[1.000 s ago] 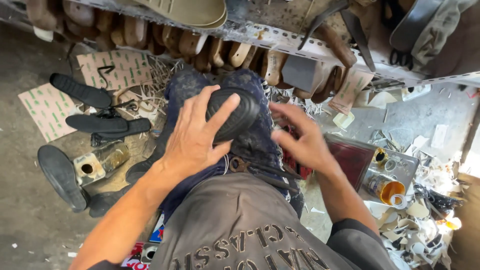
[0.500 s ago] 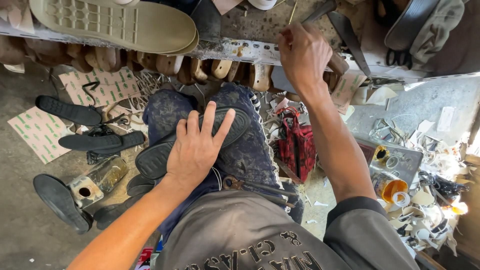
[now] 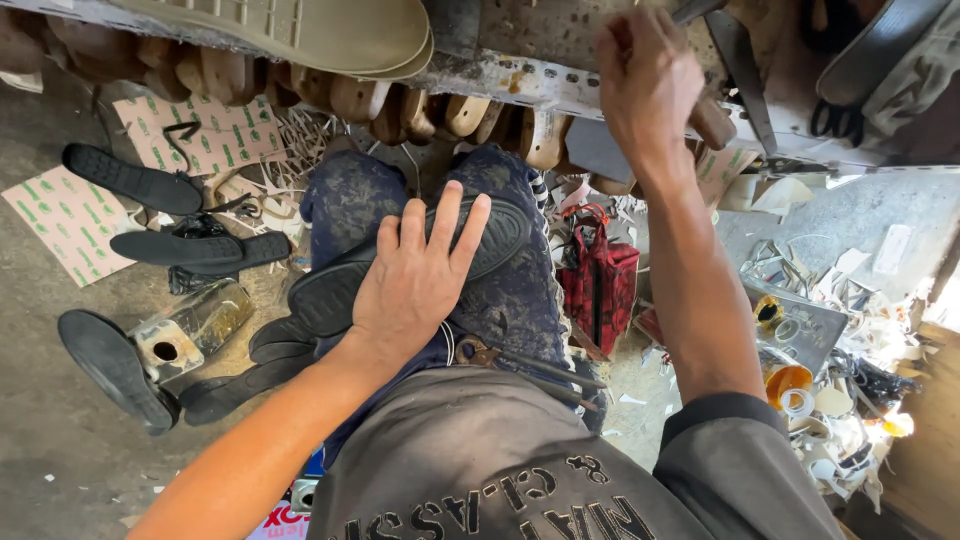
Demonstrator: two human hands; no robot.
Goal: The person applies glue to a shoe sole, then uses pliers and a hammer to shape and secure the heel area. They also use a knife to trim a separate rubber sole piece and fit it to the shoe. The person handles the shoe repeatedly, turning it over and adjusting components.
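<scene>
The head view looks down at a person sitting with a black rubber shoe sole (image 3: 400, 262) lying across the lap, on dark blue dirty trousers (image 3: 510, 300). The left hand (image 3: 415, 275) lies flat on the sole with its fingers spread wide, pressing down and gripping nothing. The right hand (image 3: 645, 80) is up high at the edge of the worn metal table (image 3: 540, 75), with its fingers curled shut around something, but I cannot tell what it is. A big tan shoe sole (image 3: 300, 30) sticks out over the table edge, well away from both hands. A row of wooden shoe forms (image 3: 400, 105) hangs under the table. A pair of metal pliers (image 3: 520, 362) rests on the lap just beside the left wrist. On the grey floor to the left lie more black soles (image 3: 130, 178), some paper sheets with green marks (image 3: 60, 220) and a clear plastic bottle (image 3: 195, 325). A red checked bag (image 3: 600, 290) stands on the floor near the right arm. Rolls of tape and scraps (image 3: 800, 395) lie further to the right.
</scene>
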